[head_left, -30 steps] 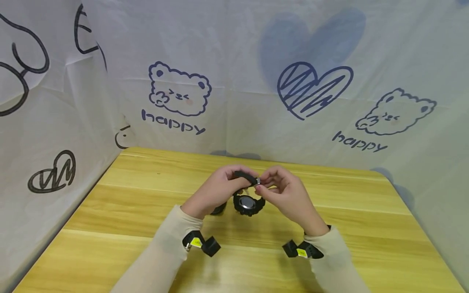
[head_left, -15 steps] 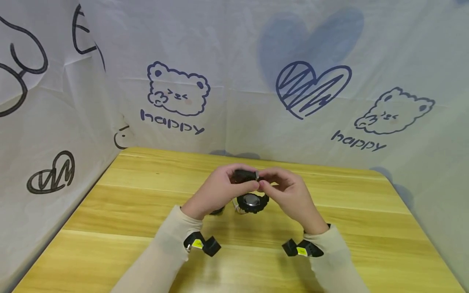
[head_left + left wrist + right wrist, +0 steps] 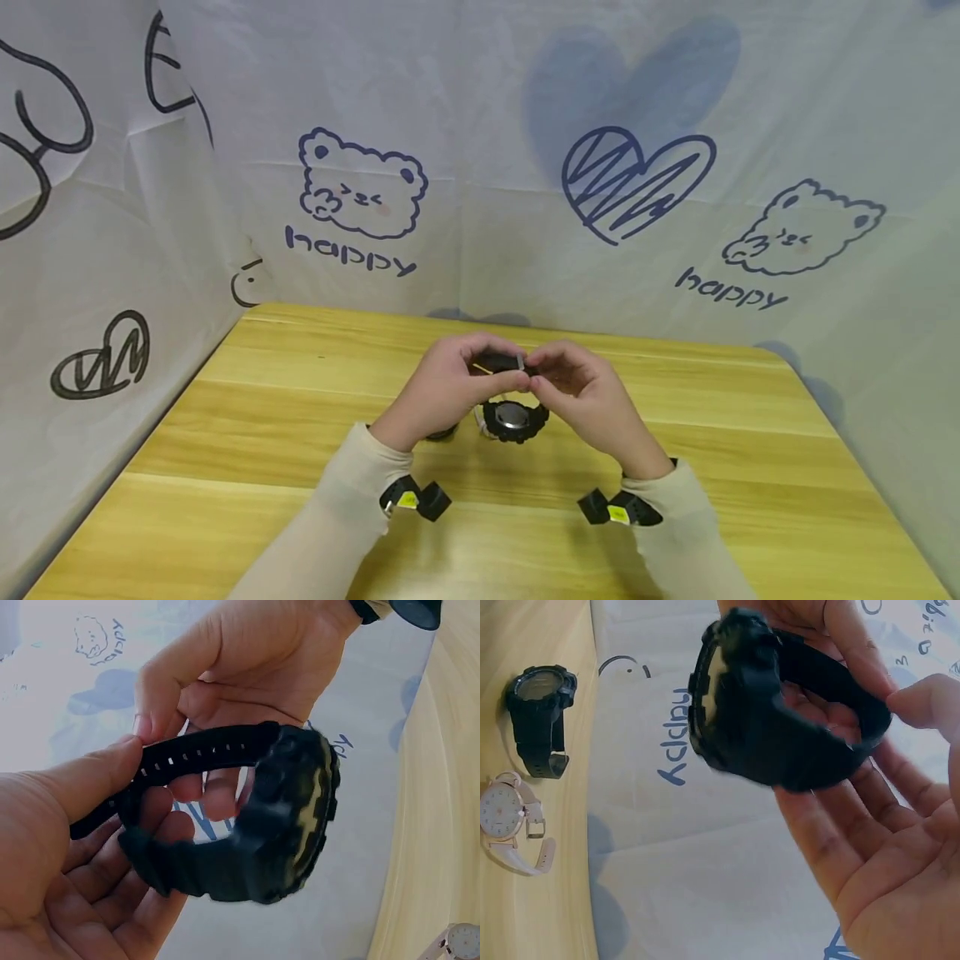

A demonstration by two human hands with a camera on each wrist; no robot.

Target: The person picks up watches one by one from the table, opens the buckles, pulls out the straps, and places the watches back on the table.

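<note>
Raised over the table, a black digital wristwatch (image 3: 513, 419) hangs between both hands, its case lowest and its strap looped upward. My left hand (image 3: 450, 379) grips the strap, the thumb on its outer side. Opposite, the thumb and fingers of my right hand (image 3: 592, 396) pinch the strap near its metal buckle (image 3: 520, 362). In the left wrist view, the holed end of the strap (image 3: 202, 748) overlaps the other half and sticks out past my left thumb. The right wrist view shows the watch (image 3: 742, 712) side-on, my right thumb at the strap's bend.
On the wooden table (image 3: 300, 467) lie another black watch (image 3: 540, 686) and a pale watch with a round white dial (image 3: 501, 810). White cloth (image 3: 465, 108) with bear and heart drawings hangs behind the table. Each wrist wears a black camera strap (image 3: 408, 498).
The strap end, slanted down toward the right fingers earlier, now lies more level. The two hands have come closer together at the buckle, and the watch case has swung slightly.
</note>
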